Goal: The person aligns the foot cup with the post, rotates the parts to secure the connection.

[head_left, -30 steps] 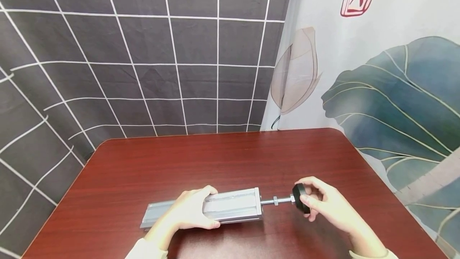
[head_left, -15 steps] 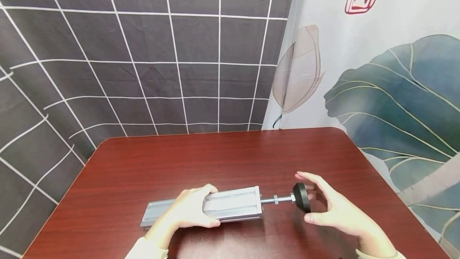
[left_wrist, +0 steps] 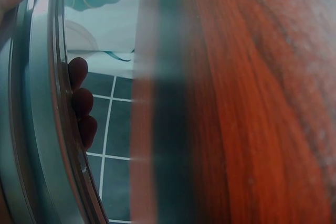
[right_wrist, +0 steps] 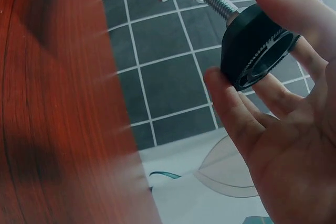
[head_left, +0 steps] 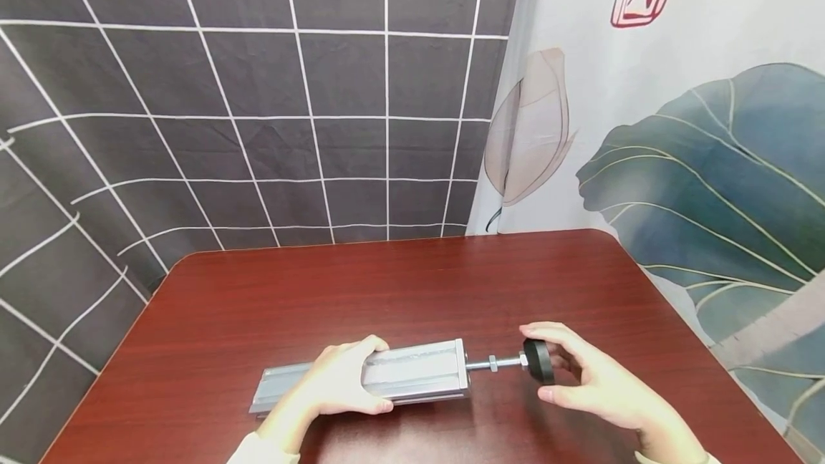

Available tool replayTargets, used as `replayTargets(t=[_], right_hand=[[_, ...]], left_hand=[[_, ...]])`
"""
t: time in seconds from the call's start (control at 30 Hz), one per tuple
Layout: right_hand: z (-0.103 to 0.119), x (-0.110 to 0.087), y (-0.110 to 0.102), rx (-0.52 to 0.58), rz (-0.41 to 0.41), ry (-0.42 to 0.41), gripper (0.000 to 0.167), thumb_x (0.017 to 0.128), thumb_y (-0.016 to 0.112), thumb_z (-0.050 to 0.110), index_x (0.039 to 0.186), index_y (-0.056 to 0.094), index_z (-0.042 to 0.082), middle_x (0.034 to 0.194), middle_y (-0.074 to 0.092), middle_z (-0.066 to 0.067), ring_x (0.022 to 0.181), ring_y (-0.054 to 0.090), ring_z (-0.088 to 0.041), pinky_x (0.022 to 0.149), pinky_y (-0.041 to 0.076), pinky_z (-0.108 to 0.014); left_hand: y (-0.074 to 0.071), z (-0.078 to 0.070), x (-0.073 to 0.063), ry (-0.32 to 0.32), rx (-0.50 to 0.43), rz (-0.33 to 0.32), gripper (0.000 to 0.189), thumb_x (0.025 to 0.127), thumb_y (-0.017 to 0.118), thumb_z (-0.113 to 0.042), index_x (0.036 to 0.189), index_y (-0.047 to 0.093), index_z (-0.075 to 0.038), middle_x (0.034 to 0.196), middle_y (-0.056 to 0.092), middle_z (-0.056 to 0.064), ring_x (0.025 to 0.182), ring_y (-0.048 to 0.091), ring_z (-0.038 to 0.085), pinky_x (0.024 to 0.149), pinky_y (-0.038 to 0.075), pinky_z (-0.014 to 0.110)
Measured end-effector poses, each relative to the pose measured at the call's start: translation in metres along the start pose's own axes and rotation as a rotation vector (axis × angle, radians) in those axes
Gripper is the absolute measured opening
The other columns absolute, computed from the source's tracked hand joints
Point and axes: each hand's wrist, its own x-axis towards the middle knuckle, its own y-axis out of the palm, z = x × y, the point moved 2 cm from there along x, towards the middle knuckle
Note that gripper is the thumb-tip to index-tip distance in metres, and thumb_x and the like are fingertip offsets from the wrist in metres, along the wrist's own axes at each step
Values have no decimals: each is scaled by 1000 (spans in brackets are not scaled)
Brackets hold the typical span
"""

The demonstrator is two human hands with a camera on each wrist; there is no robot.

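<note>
A silver aluminium profile [head_left: 419,372] lies lengthwise over the table, its end plate facing right. My left hand [head_left: 341,379] grips it from above, thumb on the near side; in the left wrist view several fingertips [left_wrist: 83,102] curl under its edge. From the end plate a threaded rod [head_left: 480,364] with a hex nut [head_left: 493,364] runs to a black levelling foot [head_left: 538,361]. My right hand [head_left: 596,382] is loosely spread about this foot. In the right wrist view, a fingertip [right_wrist: 214,77] is at the foot's lower rim and the thumb [right_wrist: 281,3] overlaps its upper edge.
The reddish-brown wooden table [head_left: 361,285] extends beyond the profile to its far edge. Behind it hangs a dark grey curtain [head_left: 258,92] with white grid lines, and a white curtain [head_left: 541,177] with leaf prints is at the right.
My right hand let go of its pinch on the levelling foot and spread wide, then came in closer around it. My left hand keeps its grip on the profile.
</note>
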Motion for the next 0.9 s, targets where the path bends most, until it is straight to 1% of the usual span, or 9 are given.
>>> replayTargets(t=[0.07,0.13,0.27,0.33,0.47,0.6,0.7,0.8,0.9], right_hand=[[2,1,-1,-5,-29,-3,64,79,71,-2,135,41,7,120,52,-1,90,60,-16,74,49,-26],[3,2,-3,-43,-75,0,63,77,72,-1,132,45,9,103,57,-1,80,59,-14,65,48,-25],[3,4,-4,-97,-148,33,57,77,73,1,128,51,15,79,53,1,63,50,-13,53,42,-25],[3,5,-4,-70,-153,54,53,79,70,0,127,51,15,72,52,2,58,50,-13,51,43,-26],[1,7,-2,40,-129,79,45,84,62,-2,126,50,10,68,55,-3,53,56,-16,51,48,-31],[0,9,0,99,-120,91,41,87,59,-3,125,50,8,70,55,-9,52,57,-18,51,50,-34],[-1,9,0,97,-124,89,42,87,59,-3,125,49,9,72,55,-5,53,57,-18,51,50,-33],[-1,7,-1,73,-111,61,52,84,62,-3,131,44,11,91,61,2,65,59,-16,58,50,-30],[-2,5,-3,1,-89,9,72,79,68,-1,141,33,10,120,54,6,85,57,-14,69,49,-26]], left_hand=[[-1,-1,1,2,1,-3,62,55,78,-56,106,57,-28,90,62,-15,76,57,6,66,44,30],[-1,-2,2,2,0,-4,62,55,79,-55,106,57,-28,89,62,-15,76,57,5,66,44,29],[-2,-4,3,10,-4,-12,62,55,79,-55,106,57,-27,89,62,-15,76,57,5,66,44,28],[-3,-5,4,13,-1,-13,62,55,79,-55,106,57,-27,90,62,-15,76,57,5,66,45,29],[-3,-6,3,-1,3,-5,63,55,79,-55,107,57,-26,91,63,-13,78,57,5,67,45,29],[-3,-6,3,-9,4,-1,63,55,79,-54,107,57,-26,90,63,-13,78,58,6,67,45,29],[-3,-6,2,-10,3,-4,62,55,79,-53,106,57,-26,90,63,-13,78,58,5,67,45,29],[-4,-6,2,-14,9,-5,62,55,79,-53,106,57,-26,90,63,-14,77,57,5,67,44,29],[-5,-7,2,-16,11,-9,63,55,79,-53,106,57,-26,90,63,-14,77,57,5,67,44,29]])
